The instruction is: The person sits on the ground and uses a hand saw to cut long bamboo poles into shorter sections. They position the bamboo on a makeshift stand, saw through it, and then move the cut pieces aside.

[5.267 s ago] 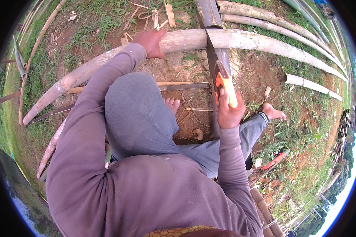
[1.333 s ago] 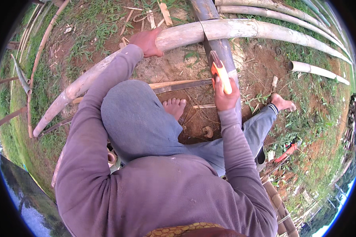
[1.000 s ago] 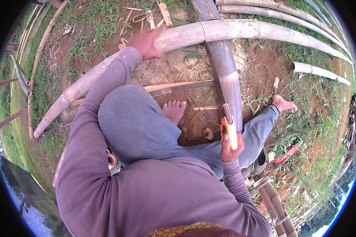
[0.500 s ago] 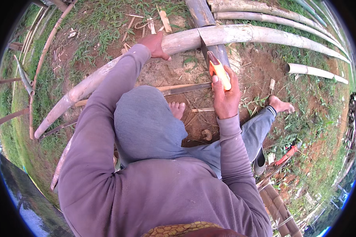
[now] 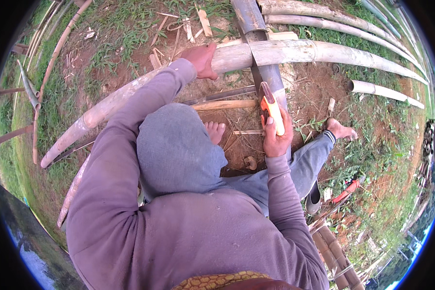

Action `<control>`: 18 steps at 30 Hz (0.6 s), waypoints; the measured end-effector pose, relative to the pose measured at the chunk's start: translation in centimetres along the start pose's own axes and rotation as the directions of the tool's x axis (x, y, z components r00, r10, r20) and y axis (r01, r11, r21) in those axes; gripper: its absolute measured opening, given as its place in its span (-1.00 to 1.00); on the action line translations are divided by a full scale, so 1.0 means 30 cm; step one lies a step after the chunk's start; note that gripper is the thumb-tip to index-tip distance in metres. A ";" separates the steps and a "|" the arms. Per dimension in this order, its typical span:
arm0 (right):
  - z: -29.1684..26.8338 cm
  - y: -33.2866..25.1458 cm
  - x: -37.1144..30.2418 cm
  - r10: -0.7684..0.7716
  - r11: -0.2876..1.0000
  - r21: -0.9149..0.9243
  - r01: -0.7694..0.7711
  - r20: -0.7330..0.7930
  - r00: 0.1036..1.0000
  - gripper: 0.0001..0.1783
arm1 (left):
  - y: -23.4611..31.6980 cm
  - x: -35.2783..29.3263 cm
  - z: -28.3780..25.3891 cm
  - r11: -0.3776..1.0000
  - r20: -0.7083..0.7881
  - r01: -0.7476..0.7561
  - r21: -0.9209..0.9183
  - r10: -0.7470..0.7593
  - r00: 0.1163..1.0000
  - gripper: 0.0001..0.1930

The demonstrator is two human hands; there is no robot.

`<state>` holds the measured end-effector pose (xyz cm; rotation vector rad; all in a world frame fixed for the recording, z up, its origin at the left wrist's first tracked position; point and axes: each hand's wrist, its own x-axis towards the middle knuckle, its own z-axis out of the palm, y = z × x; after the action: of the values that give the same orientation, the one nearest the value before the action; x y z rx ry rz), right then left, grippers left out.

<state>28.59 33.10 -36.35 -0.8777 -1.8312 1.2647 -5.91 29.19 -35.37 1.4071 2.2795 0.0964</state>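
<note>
A long pale bamboo pole [image 5: 295,51] lies across in front of me, over a dark grey pole [image 5: 274,82] that runs away from me. My left hand [image 5: 202,59] grips the bamboo left of the saw, thumb on the near side, fingertips hidden behind it. In my right hand [image 5: 278,137] is a handsaw [image 5: 274,113] with an orange and white handle, held with closed fingers. Its thin blade crosses the bamboo at a cut; how deep the cut runs I cannot tell.
More bamboo poles [image 5: 319,10] lie at the far right, with a shorter piece [image 5: 384,91] nearer. Wooden strips lie by my bare foot [image 5: 214,131]. A red-handled tool [image 5: 347,190] and a dark shoe [image 5: 313,199] rest at the right. Bamboo lengths [image 5: 336,256] lie lower right.
My right hand has drawn the saw back toward me, its handle now farther from the bamboo. The left hand keeps its hold; the bamboo appears slightly lower in view.
</note>
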 end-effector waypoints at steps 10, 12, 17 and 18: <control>-0.018 -0.132 0.062 0.098 0.995 -0.018 -0.097 0.060 0.993 -0.56 | 0.001 -0.030 -0.001 0.991 -0.044 -0.071 -0.113 0.066 0.997 0.00; -0.036 -0.117 0.060 0.009 0.994 -0.111 -0.006 0.028 1.000 -0.58 | 0.005 -0.014 0.008 0.993 -0.022 -0.063 -0.097 0.061 0.998 0.01; -0.030 -0.025 -0.017 0.093 0.996 0.012 -0.093 -0.010 0.996 -0.73 | 0.029 -0.006 -0.019 0.995 0.064 -0.056 -0.086 0.062 0.996 0.02; -0.019 -0.031 -0.019 0.101 0.995 0.017 -0.101 -0.016 0.995 -0.76 | 0.027 -0.003 -0.027 0.994 0.060 -0.056 -0.093 0.062 0.996 0.02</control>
<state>29.25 32.62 -35.42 -0.9802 -1.7801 1.3287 -5.55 29.64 -34.37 1.4111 2.1551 0.1701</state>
